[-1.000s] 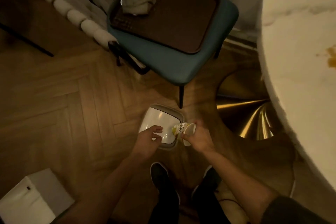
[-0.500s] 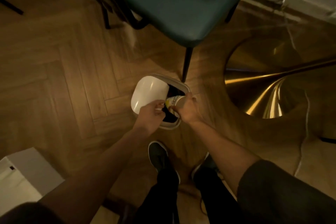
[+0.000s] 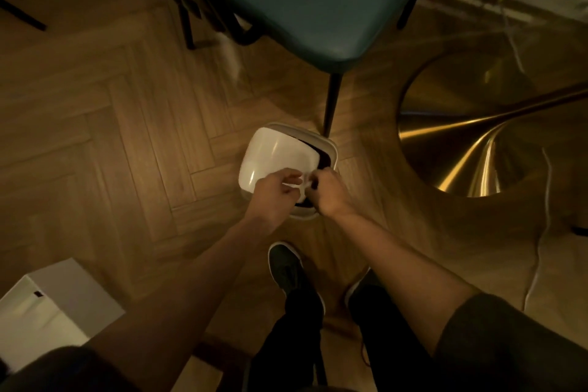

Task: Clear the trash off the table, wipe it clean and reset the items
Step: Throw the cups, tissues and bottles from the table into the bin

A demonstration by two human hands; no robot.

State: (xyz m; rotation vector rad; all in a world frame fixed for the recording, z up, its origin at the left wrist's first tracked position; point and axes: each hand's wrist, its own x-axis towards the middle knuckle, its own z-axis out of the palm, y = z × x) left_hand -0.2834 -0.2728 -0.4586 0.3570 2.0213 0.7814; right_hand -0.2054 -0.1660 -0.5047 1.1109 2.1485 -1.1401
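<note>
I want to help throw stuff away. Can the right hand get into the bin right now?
Probably yes. The white lid is tipped up, showing the bin's dark opening, and the right hand is right above it.

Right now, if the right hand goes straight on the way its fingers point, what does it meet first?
The right hand points left, toward the left hand, across the open bin. It would probably meet the left hand's fingers first, though blur hides the gap.

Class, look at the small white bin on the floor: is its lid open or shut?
Open. The white lid is swung aside, and a dark opening shows inside the bin rim beside both hands.
</note>
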